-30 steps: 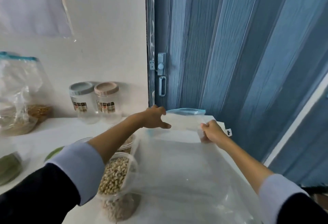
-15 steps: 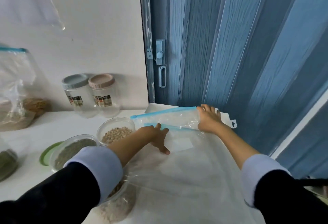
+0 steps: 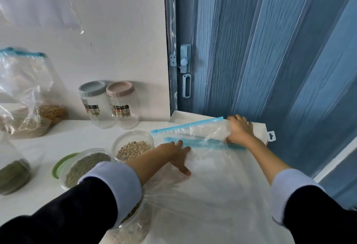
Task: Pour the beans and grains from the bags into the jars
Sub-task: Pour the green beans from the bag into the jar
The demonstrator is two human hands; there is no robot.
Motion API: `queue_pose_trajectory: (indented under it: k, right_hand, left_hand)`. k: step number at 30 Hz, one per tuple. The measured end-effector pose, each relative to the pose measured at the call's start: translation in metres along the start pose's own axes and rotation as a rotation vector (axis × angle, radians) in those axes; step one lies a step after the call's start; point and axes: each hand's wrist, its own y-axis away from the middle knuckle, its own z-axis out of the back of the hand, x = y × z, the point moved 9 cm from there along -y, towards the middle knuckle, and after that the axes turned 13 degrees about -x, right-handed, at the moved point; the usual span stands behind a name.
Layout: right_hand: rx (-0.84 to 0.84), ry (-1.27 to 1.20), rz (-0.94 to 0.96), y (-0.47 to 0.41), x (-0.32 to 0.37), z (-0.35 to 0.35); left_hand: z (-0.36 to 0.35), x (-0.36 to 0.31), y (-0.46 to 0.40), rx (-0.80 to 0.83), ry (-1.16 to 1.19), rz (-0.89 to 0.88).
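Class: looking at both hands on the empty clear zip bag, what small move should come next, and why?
Probably fold the top over once more. The right hand grips the blue zip edge, already turned back over the empty bag, while the left hand presses it flat on the table.

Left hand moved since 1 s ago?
Yes. The left hand dropped from the bag's far edge toward the person, now beside the open bean jar.

Your flat bag (image 3: 212,176) lies on the table (image 3: 48,143), right of two open jars (image 3: 133,145); two lidded jars (image 3: 108,104) stand behind, filled bags (image 3: 25,98) far left.
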Motion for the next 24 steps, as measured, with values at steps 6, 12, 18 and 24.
queue_pose_trajectory:
  k: [6, 12, 18, 24]
  right_hand:
    - [-0.121, -0.096, -0.057, -0.020, -0.018, 0.058]
    - [-0.065, -0.058, 0.012, -0.007, 0.012, 0.074]
    - [-0.222, 0.100, 0.073, 0.007, 0.042, 0.105]
    - [-0.248, 0.051, 0.062, 0.014, 0.070, 0.135]
  left_hand:
    - [-0.001, -0.003, 0.000, 0.008, -0.012, -0.021]
    - [0.003, -0.019, 0.007, 0.014, -0.062, -0.103]
    - [-0.001, -0.035, 0.017, 0.037, -0.094, -0.151]
    - [-0.002, -0.049, 0.027, 0.050, -0.103, -0.175]
